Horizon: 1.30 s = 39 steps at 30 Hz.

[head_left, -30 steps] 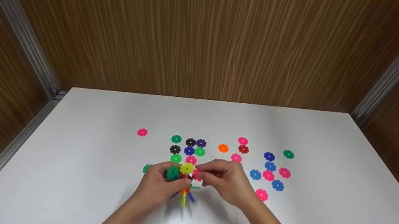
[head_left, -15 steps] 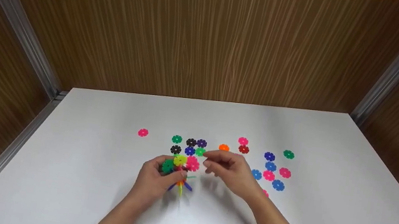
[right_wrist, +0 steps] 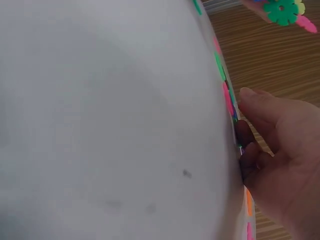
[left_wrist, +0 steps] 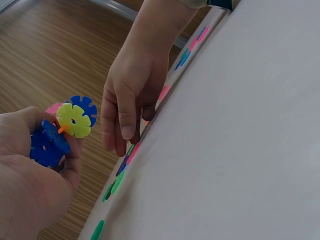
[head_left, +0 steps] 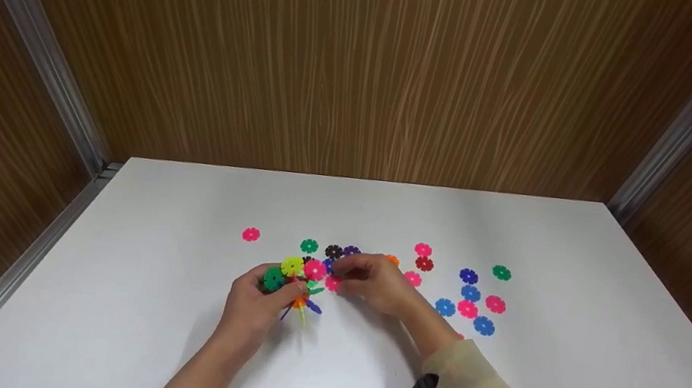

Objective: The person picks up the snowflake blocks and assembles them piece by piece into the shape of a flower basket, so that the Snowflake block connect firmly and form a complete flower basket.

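Observation:
My left hand [head_left: 252, 306] grips a cluster of interlocked, notched flower-shaped plastic discs above the table. A yellow disc [head_left: 292, 266], a pink disc [head_left: 315, 270] and a green disc [head_left: 273, 278] face up on it, while a dark blue disc [head_left: 314, 307] juts out below. In the left wrist view the cluster also shows a blue disc [left_wrist: 51, 137] beside the palm. My right hand [head_left: 377, 284] reaches low over loose discs, its thumb and forefinger apart. Close to its fingertips lie a pink disc [head_left: 332, 283] and a partly hidden blue disc [head_left: 328, 266].
Several loose discs lie on the white table [head_left: 164, 331], among them a dark red disc [head_left: 424, 264] and a light blue disc [head_left: 484, 326] at the right. A lone pink disc [head_left: 251, 234] is at the left. A wood-grain panel [head_left: 364, 68] stands behind the table.
My right hand has let go of the pink disc, now fixed on the cluster, and moved up and then left to the loose discs. My left hand has shifted left with the cluster.

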Motion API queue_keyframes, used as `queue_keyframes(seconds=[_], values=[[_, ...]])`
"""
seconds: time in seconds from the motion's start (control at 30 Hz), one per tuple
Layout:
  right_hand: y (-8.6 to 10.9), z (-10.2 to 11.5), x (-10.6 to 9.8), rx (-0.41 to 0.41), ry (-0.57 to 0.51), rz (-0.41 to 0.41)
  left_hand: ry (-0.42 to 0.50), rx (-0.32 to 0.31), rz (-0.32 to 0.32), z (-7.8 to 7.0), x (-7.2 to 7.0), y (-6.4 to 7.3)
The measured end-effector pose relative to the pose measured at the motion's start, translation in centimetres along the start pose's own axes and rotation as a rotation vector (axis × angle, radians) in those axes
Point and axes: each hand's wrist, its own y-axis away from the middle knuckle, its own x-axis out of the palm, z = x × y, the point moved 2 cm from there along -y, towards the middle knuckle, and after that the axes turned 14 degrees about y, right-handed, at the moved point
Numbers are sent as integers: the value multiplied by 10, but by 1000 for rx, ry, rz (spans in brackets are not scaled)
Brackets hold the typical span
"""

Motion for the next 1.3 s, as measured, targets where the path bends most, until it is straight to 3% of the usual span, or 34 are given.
queue_keyframes(seconds=[0.13, 0.43, 0.63, 0.9, 1.13, 1.3], values=[[0, -2, 3, -17, 65, 7, 18, -4, -3, 0, 0, -1], [14, -4, 4, -72, 74, 49, -7, 3, -6, 1, -1, -1], [21, 0, 4, -113, 142, 58, 8, 18, 13, 2, -2, -1], [23, -1, 6, -121, 231, 46, -26, -20, -5, 3, -1, -1], [33, -2, 3, -113, 105, 38, -4, -29, 0, 5, 2, -1], [49, 7, -5, -71, -179, -38, 47, -25, 59, 5, 6, 1]])
